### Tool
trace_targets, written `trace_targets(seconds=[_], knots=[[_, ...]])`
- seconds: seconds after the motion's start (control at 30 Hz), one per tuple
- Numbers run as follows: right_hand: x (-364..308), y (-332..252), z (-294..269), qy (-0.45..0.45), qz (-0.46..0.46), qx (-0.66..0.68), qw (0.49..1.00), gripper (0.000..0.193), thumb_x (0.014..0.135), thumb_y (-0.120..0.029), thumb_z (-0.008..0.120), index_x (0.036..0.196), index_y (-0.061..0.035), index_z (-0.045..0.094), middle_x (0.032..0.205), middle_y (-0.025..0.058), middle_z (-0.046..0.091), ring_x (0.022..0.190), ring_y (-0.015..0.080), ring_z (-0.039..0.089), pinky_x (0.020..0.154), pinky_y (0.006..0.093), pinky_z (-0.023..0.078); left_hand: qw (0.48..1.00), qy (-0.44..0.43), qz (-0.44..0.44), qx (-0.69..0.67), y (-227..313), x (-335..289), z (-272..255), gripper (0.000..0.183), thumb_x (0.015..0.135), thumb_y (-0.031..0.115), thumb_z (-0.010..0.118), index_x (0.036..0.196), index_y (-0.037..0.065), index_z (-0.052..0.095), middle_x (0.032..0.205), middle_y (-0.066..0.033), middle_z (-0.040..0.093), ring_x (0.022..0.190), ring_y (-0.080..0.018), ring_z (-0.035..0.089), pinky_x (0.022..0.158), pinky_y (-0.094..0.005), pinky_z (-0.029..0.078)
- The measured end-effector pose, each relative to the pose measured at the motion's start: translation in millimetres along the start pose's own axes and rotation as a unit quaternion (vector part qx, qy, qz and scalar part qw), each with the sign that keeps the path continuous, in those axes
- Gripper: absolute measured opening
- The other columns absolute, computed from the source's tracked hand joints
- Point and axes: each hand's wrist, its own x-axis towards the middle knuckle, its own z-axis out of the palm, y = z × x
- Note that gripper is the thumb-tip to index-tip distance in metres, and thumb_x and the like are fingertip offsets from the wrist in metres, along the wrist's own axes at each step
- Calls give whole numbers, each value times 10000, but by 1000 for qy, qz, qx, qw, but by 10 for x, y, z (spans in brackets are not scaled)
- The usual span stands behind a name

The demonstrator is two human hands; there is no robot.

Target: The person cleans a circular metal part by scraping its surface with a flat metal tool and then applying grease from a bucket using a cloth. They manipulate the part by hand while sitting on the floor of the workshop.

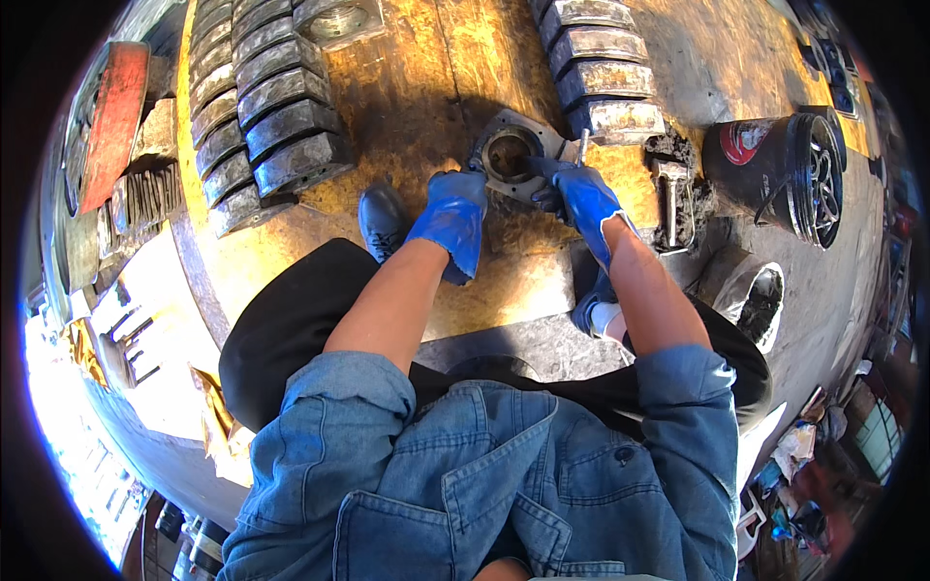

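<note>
A squarish grey metal flange (503, 124) with a round bore lies on the worn yellow floor plate in front of me. My left hand (453, 205), in a blue rubber glove, has its fingers closed at the flange's left edge. On the other side, my right hand (584, 201), gloved the same way, is bent over the flange's right edge. Its dark-stained fingers are curled, and one reaches toward the bore. A thin pale rod (583, 145) sticks up just beyond these fingers; what the hand grips is largely hidden.
Rows of curved metal blocks (291, 163) stand at the left, with another row (603, 82) at the far right. A black bucket (765, 160) lies tipped on its side at the right. Nearby are a greasy metal clamp-like piece (675, 208) and a hollow cylinder (746, 290).
</note>
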Motion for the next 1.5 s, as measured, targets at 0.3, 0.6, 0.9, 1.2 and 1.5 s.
trace_targets(seconds=[0.3,0.6,0.9,1.2,1.5], knots=[[-152,406,162,38,37,206,977,167,876,-189,561,892,-63,669,666,90,629,516,189,553,443,320,402,1000,-16,6,-24,26,-62,-153,240,849,137,556,1049,86,679,983,-158,704,942,-332,675,834,-464,508],[392,909,533,2,127,439,889,197,970,-187,397,1048,-119,565,805,66,691,527,186,563,436,294,355,999,-38,18,-33,-6,-20,-88,244,803,125,565,1015,77,676,1004,-192,686,955,-364,659,834,-480,513],[550,1075,574,-58,100,490,864,257,1004,-256,377,1074,-116,582,884,73,710,587,181,586,464,296,348,999,-27,30,-19,-2,-27,-82,289,789,107,570,1063,75,655,1008,-179,689,964,-365,658,832,-468,518],[257,911,344,-40,96,544,833,195,987,-262,446,971,-128,588,770,47,685,505,175,530,440,296,372,998,-27,17,-45,-69,-10,-38,264,822,140,569,1067,100,660,1054,-180,678,997,-379,642,840,-472,516],[-299,664,-462,-89,54,470,876,140,969,-237,504,1066,-150,553,896,97,708,551,174,557,449,306,404,996,-20,50,-77,-156,-32,19,283,903,238,478,1025,78,677,1035,-212,667,973,-397,640,819,-481,508]])
